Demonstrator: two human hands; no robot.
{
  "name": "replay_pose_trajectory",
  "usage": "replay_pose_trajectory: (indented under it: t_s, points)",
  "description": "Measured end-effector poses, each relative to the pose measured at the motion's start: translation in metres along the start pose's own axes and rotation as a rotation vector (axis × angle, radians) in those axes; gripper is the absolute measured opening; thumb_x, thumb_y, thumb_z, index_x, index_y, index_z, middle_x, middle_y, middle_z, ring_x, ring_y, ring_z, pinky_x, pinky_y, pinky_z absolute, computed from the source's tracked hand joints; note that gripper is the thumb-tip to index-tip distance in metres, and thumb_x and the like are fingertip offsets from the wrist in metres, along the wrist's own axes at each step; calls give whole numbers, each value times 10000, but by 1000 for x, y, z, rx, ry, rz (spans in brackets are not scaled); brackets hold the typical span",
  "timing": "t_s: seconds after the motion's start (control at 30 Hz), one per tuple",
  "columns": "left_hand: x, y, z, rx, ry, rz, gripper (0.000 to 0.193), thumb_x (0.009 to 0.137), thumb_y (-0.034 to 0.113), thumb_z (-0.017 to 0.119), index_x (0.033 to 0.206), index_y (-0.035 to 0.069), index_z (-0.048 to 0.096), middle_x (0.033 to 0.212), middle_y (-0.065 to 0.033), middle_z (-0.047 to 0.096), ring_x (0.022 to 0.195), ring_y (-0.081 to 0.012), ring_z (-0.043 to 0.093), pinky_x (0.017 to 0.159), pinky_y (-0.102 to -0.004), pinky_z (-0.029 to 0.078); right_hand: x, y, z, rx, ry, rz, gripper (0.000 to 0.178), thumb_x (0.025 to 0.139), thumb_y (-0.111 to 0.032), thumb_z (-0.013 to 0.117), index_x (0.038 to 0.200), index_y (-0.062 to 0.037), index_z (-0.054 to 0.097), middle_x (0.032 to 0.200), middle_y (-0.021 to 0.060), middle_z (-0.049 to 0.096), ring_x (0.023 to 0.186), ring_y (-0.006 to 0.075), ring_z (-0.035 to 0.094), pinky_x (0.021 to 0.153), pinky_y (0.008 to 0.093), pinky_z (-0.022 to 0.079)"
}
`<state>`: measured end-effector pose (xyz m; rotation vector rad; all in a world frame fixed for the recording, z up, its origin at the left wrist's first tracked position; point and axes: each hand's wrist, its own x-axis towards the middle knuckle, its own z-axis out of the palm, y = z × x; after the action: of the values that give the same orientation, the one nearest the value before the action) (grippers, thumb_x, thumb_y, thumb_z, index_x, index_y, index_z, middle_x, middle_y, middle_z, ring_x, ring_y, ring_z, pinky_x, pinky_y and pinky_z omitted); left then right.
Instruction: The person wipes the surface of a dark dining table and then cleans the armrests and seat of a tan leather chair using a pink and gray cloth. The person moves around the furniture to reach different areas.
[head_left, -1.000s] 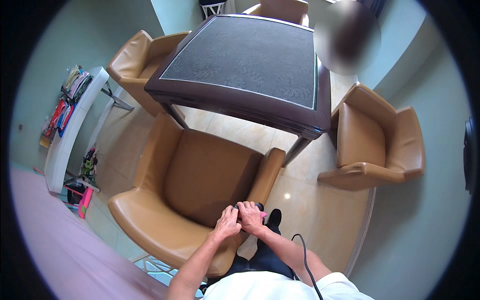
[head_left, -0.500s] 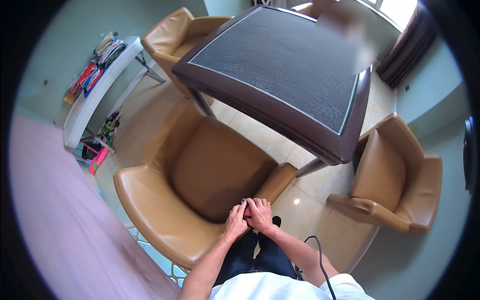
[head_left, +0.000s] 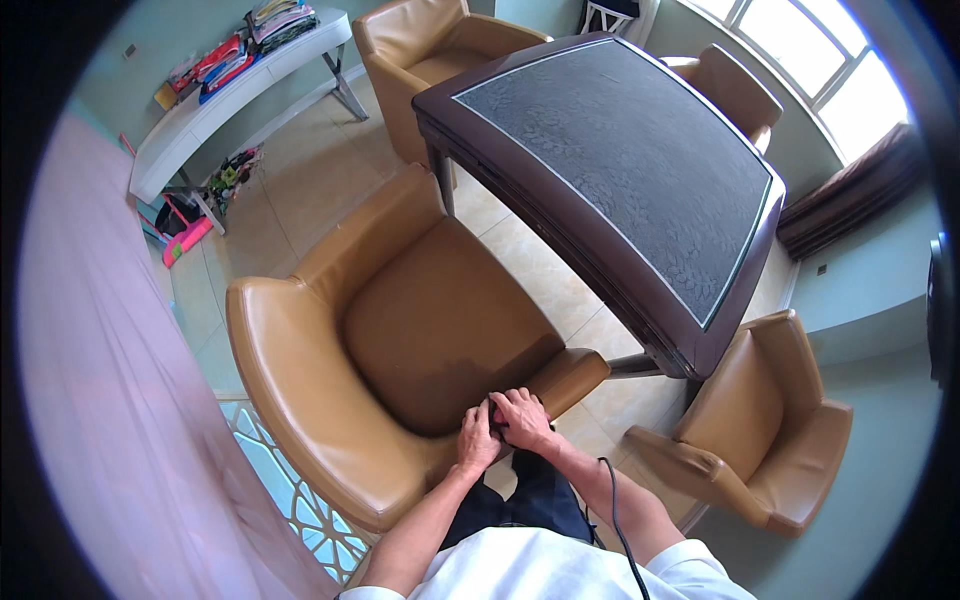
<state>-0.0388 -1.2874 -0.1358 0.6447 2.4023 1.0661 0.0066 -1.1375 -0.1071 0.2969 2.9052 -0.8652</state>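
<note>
Close together in front of my body, both hands are curled around a small dark and reddish-pink thing (head_left: 498, 413), mostly covered by fingers, so its kind cannot be made out. My left hand (head_left: 478, 441) closes on its left side. From the right, my right hand (head_left: 523, 420) wraps over it with bent fingers. Just beyond the hands is a tan leather armchair (head_left: 450, 320), its seat facing up and its near armrest (head_left: 565, 380) beside my right hand.
A dark table (head_left: 630, 160) with a patterned black top stands ahead. Another tan armchair (head_left: 750, 410) is at the right, and more stand behind the table. Folded clothes (head_left: 215, 65) lie on a white desk (head_left: 190, 140) at left. A black cable (head_left: 615, 510) hangs by my right arm.
The view has swung, so the table and right armchair sit differently in the picture, and more of the window shows. Both hands stay together on the small thing, with the fingers slightly shifted.
</note>
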Motion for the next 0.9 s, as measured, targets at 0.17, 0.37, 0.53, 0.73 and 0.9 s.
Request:
replay_pose_trajectory:
  t_s: [0.17, 0.37, 0.53, 0.73, 0.9]
  points:
    - [26, 18, 14, 13, -50, -74, 700, 853, 133, 692, 1497, 55, 430, 1323, -242, 574, 1209, -452, 580, 1013, -516, 511, 36, 26, -33, -109, -131, -80, 563, 705, -140, 777, 1244, -168, 614, 1121, 122, 641, 1157, 341, 575, 926, 507, 468]
    - [53, 58, 45, -7, -73, -168, 758, 842, 168, 738, 1521, 48, 422, 1380, -257, 565, 1288, -435, 553, 1078, -484, 476, 63, 69, -76, -120, -439, 29, 372, 812, -193, 689, 1183, -178, 660, 1153, 179, 675, 1174, 378, 598, 966, 613, 438]
    - [71, 93, 73, -62, -15, -207, 733, 835, 173, 764, 1484, 16, 463, 1455, -264, 496, 1329, -447, 512, 1106, -470, 455, 93, 117, -87, 2, -642, 167, 430, 834, -213, 682, 1263, -211, 660, 1263, 149, 688, 1238, 391, 605, 1021, 570, 469]
    - [56, 113, 114, 59, 125, -11, 523, 835, 156, 732, 1312, -19, 610, 1374, -241, 548, 1310, -432, 504, 1125, -480, 427, 119, 198, -55, -97, -627, 257, 466, 863, -216, 665, 1326, -242, 627, 1301, 78, 699, 1255, 346, 625, 1024, 510, 514]
    - [27, 90, 92, 111, 98, -74, 483, 862, 228, 750, 1270, -12, 654, 1353, -200, 609, 1323, -385, 518, 1115, -491, 421, 134, 219, -22, -191, -698, 281, 490, 862, -223, 661, 1350, -215, 614, 1331, 139, 672, 1279, 375, 604, 1044, 534, 498]
